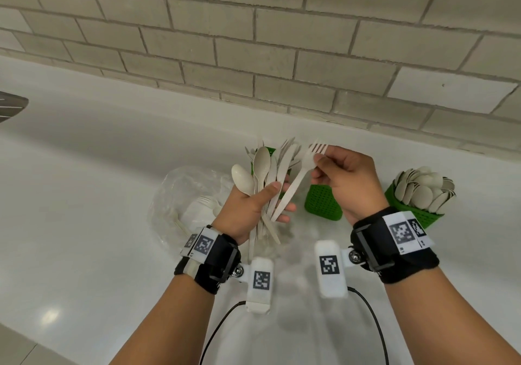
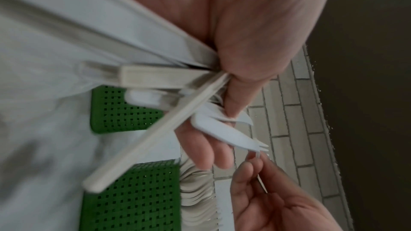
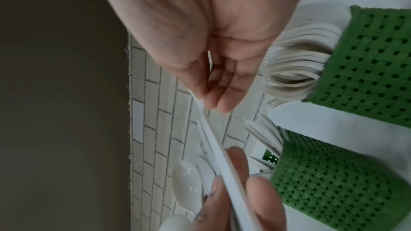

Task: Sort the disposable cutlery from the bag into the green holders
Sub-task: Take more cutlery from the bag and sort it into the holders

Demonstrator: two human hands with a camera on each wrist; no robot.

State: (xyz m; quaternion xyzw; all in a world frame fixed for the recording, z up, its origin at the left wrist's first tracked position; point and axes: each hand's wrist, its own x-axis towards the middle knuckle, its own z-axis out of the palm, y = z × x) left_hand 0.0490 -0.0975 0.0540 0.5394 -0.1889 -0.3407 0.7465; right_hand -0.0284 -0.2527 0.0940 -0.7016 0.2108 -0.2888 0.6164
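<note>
A mixed bundle of cutlery [image 1: 265, 184] was gripped in the left hand [image 1: 248, 209], fingers curled round the handles above the clear bag [image 1: 180, 195] on the white counter [image 1: 84, 181]. A single fork [image 1: 298, 178] was pinched near its tines by the right hand [image 1: 346, 184]. Behind stood three green holders: the middle holder [image 1: 321, 204], the spoon-filled right holder [image 1: 423, 209] and the far holder [image 1: 269, 150], largely hidden

Counter [image 1: 84, 195] (white): bag [image 1: 180, 195], holders [image 1: 322, 204].
</note>
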